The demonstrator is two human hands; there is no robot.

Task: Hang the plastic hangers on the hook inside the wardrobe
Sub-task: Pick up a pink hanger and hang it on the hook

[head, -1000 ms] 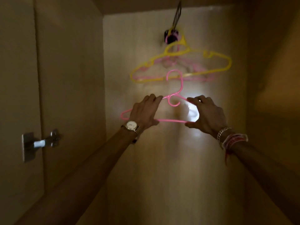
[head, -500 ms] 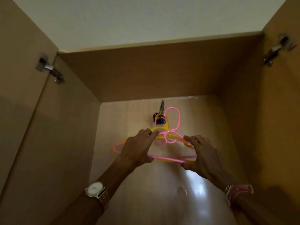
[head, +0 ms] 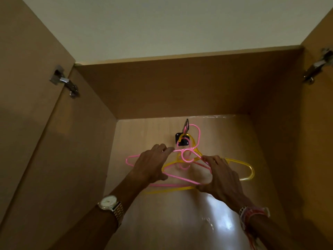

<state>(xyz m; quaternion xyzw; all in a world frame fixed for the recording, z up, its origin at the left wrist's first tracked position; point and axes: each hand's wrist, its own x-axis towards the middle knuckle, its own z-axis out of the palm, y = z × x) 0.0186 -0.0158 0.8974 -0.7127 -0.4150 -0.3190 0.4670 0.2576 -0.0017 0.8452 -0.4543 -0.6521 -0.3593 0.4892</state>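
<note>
Inside wardrobe, back wall: black hook (head: 182, 140) carries yellow hanger (head: 249, 171).
Pink hanger (head: 182, 178): held just below the hook; its top loop is level with the hook, seating unclear.
Left hand (head: 150, 166): fingers clamped on the pink hanger's left shoulder.
Right hand (head: 220, 179): fingers pinched on its right shoulder and bottom bar.
Wrists: watch (head: 109, 202) left, bracelets (head: 252, 212) right.

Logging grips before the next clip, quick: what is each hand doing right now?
Left hand: closed on the pink hanger, at its left shoulder.
Right hand: closed on the same pink hanger, at its right side.
</note>
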